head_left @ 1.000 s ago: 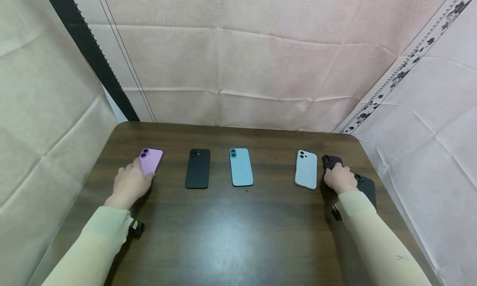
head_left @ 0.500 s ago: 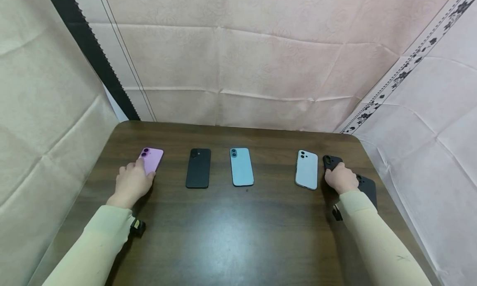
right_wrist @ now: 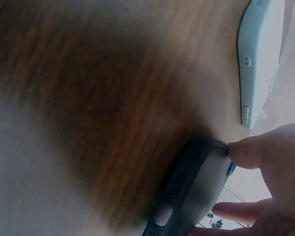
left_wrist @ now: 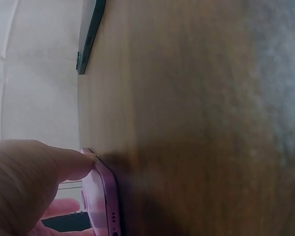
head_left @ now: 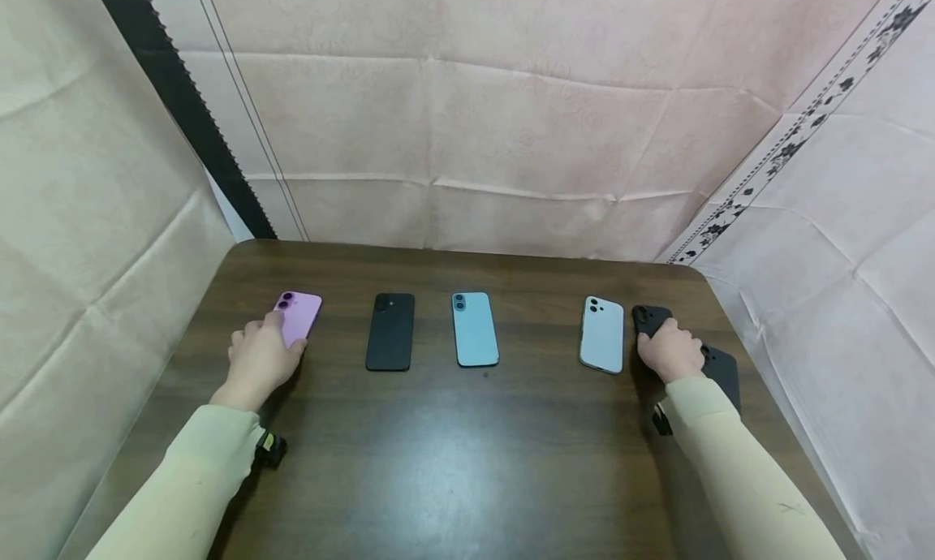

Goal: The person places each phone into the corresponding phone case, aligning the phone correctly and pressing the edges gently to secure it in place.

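The left hand [head_left: 259, 359] grips a purple phone [head_left: 298, 315] lying on its face at the table's left side. Its thumb presses the right edge in the left wrist view, where the phone's pink-purple side [left_wrist: 108, 199] shows. At the right side the right hand [head_left: 670, 351] grips a black phone [head_left: 648, 317] by its edges; the hand hides much of it. In the right wrist view, thumb and fingers span the black phone [right_wrist: 199, 189]. Another dark phone [head_left: 723, 373] lies just beyond the right hand, partly under the sleeve.
Between the hands lie a black phone [head_left: 390, 331], a light-blue phone [head_left: 476, 329] and a white phone [head_left: 601, 334], camera sides up. The brown wooden table [head_left: 438, 463] meets hung cloth [head_left: 467, 138] on the back, left and right.
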Tool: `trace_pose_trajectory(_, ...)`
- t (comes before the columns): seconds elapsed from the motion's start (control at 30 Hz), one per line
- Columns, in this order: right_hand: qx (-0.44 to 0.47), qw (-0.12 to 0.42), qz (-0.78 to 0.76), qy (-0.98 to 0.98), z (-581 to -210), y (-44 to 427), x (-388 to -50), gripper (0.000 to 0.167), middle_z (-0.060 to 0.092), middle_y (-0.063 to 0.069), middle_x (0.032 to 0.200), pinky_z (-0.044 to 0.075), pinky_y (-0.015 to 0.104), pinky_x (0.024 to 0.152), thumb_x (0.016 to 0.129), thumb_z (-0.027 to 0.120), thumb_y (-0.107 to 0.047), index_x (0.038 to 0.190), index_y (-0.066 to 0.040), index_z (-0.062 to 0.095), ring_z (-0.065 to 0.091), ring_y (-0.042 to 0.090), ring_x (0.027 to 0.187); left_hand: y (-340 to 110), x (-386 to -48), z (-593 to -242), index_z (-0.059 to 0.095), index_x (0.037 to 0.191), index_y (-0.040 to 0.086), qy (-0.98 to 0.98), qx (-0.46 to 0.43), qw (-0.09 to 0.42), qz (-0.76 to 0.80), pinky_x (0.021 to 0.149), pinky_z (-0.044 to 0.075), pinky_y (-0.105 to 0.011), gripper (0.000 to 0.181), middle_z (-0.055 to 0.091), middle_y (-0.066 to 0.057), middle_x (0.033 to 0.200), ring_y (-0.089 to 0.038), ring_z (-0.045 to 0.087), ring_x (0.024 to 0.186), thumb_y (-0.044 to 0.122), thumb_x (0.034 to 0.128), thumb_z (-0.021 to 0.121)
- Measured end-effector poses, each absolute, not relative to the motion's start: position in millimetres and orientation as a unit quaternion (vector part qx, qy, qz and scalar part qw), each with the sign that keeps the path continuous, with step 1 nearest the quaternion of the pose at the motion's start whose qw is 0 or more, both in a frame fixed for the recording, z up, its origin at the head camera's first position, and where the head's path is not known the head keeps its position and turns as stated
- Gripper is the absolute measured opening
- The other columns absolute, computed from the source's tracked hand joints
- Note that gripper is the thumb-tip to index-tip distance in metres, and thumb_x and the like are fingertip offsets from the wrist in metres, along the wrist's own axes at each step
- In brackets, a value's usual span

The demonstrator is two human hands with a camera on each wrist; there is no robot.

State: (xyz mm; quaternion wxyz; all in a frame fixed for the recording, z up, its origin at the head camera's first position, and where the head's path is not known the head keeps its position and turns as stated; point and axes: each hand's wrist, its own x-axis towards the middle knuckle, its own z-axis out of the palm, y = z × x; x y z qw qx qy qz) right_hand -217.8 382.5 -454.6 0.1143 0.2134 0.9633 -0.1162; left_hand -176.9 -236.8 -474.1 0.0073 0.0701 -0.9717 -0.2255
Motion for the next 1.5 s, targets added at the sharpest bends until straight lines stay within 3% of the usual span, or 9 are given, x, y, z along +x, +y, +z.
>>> trace_pose_trajectory(0.37,0.196,0.07,-0.11,0.972,-454,385,-217,0.077,0.033,0.048,0.125,0.034,0.067,0.09,0.094,0.05,-0.039,0.135,0.02,0.023,0.033,0.061,0.112,-239,-178,-476,0.025,0.14,-0.014,-0.962,0.078,0.056,-0.257,0.085,0.035,-0.065,0.081,0.036,-0.045,0.12,-0.056,0.038,0.104,0.022,0.0849,0.072)
trace_pose_trajectory(0.6,0.189,0.053,-0.119,0.973,-455,385,-216,0.078,0.031,0.047,0.126,0.035,0.067,0.089,0.093,0.054,-0.039,0.137,0.018,0.022,0.032,0.061,0.113,-243,-179,-474,0.025,0.141,-0.012,-0.961,0.078,0.061,-0.258,0.084,0.04,-0.066,0.093,0.035,-0.042,0.121,-0.053,0.045,0.097,0.025,0.0766,0.08)
trace_pose_trajectory(0.8,0.182,0.035,-0.123,0.975,-454,386,-216,0.08,0.031,0.046,0.126,0.035,0.067,0.09,0.092,0.058,-0.039,0.137,0.018,0.023,0.032,0.06,0.115,-245,-180,-472,0.02,0.141,-0.02,-0.964,0.07,0.049,-0.251,0.09,0.038,-0.068,0.102,0.028,-0.046,0.128,-0.057,0.042,0.104,0.028,0.0754,0.082)
trace_pose_trajectory(1.07,0.176,-0.011,-0.136,0.975,-458,388,-214,0.086,0.032,0.041,0.122,0.04,0.066,0.086,0.087,0.067,-0.04,0.137,0.018,0.027,0.036,0.054,0.111,-247,-179,-474,0.031,0.134,-0.022,-0.962,0.062,0.037,-0.262,0.09,0.039,-0.066,0.093,0.029,-0.043,0.125,-0.053,0.038,0.105,0.026,0.0742,0.084)
trace_pose_trajectory(1.23,0.181,-0.028,-0.143,0.973,-460,387,-214,0.089,0.032,0.039,0.12,0.042,0.065,0.084,0.086,0.071,-0.04,0.136,0.019,0.028,0.039,0.052,0.109,-249,-180,-475,0.032,0.134,-0.019,-0.962,0.057,0.026,-0.264,0.09,0.038,-0.065,0.092,0.04,-0.042,0.123,-0.052,0.043,0.104,0.028,0.0743,0.084)
trace_pose_trajectory(1.5,0.189,-0.012,-0.157,0.969,-459,391,-214,0.08,0.032,0.04,0.121,0.044,0.064,0.08,0.092,0.063,-0.038,0.138,0.016,0.026,0.048,0.054,0.101,-252,-179,-474,0.036,0.132,-0.019,-0.957,0.048,0.021,-0.286,0.088,0.04,-0.063,0.085,0.046,-0.039,0.121,-0.048,0.048,0.101,0.03,0.0781,0.081)
